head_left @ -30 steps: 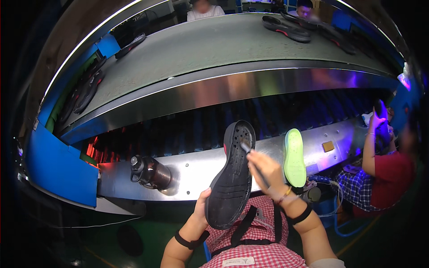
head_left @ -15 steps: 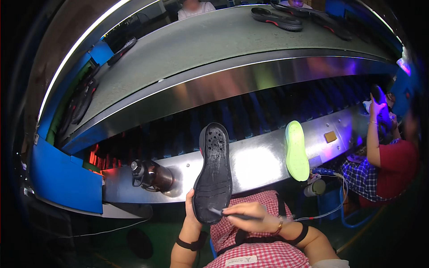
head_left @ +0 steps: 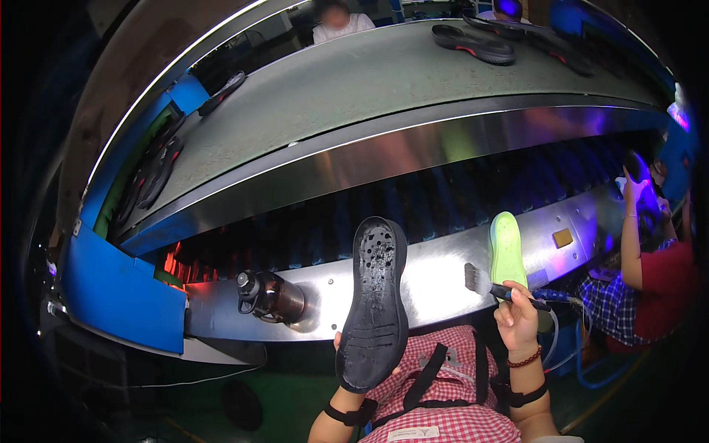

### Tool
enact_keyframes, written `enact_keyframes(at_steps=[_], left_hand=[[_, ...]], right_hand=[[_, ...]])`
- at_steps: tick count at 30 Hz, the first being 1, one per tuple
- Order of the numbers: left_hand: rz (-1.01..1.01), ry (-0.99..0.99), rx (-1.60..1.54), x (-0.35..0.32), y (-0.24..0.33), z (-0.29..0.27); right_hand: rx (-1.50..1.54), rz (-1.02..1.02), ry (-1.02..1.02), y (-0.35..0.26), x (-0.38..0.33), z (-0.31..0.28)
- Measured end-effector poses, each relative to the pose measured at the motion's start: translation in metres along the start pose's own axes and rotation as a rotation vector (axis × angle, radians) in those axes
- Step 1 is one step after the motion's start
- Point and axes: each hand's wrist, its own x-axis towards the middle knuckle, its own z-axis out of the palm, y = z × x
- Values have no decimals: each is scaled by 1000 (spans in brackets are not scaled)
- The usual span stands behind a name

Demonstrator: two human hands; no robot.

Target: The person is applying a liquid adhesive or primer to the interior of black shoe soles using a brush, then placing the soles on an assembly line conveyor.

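A black shoe sole [head_left: 378, 303] stands nearly upright before me, its inner face turned to me, with a holed patch at the top and ridges lower down. My left hand [head_left: 337, 341] is closed round its lower end and mostly hidden behind it. Glossy wet-looking patches show on the sole's face. My right hand [head_left: 518, 323] grips a brush [head_left: 478, 280] with a dark handle, its bristles pointing left, clear of the sole. A thin tube runs from the handle's end. Just beyond the right hand lies a bright yellow-green sole-shaped piece [head_left: 507, 247].
A dark bottle [head_left: 275, 297] stands on the metal ledge [head_left: 443, 295] at left. A small tan block [head_left: 563, 238] lies at right. Black soles [head_left: 473, 46] rest on the conveyor belt [head_left: 332, 88] beyond. At right a co-worker in red [head_left: 661, 284] handles a sole under violet light.
The brush has left the lower part of the sole and moved right and up with my right hand. The black sole is turned slightly and now shows its right side wall.
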Motion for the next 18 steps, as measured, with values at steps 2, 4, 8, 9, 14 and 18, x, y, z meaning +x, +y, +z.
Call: enact_keyframes(at_steps=[2, 4, 8, 9, 14, 18], left_hand=[[-31, -37, -47, 0, -2, 2], [-98, -95, -24, 2, -5, 7], [-78, -84, 124, 3, -10, 26], [-68, -77, 210, 2, -10, 33], [-34, -45, 920, -3, 12, 101], [146, -271, 861, 36, 30, 178]], right_hand=[[-4, -7, 20, 1, 0, -9], [10, -7, 19, 5, 1, -15], [27, -24, 62, 12, 6, -24], [17, -28, 95, 13, 8, -25], [80, -6, 209, 13, 11, -37], [44, 4, 329, 15, 11, -50]])
